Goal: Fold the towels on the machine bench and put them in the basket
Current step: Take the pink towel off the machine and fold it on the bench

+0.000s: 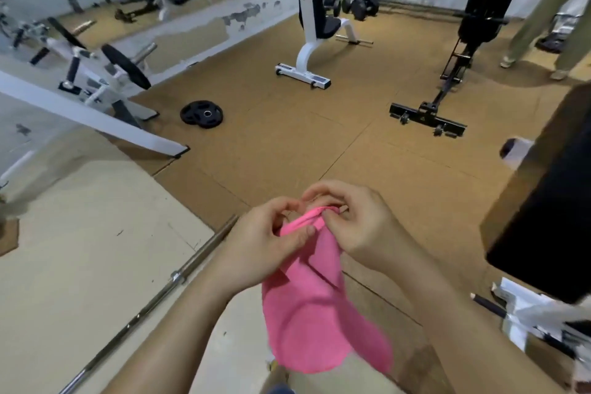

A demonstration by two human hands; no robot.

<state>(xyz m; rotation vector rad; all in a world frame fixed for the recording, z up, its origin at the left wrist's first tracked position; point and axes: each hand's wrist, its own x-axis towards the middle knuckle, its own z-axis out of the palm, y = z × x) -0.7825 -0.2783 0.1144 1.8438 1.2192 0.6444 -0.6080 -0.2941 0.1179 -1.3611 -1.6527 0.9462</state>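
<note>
Gym floor (287, 144); L hand (265, 248) & R hand (359, 222) fingers pinch pink towel (315, 313) top.

Open floor (319, 144) is seen ahead; passage right is blocked by a black pad (543, 201), and a barbell (153, 301) lies lower left.

A white seat bench (315, 32) stood on the cork floor (287, 137) (weight plates (201, 113) nearby); a barbell (153, 294) lay left.

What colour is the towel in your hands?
Plain bright pink towel, seen best in the head view.
</note>
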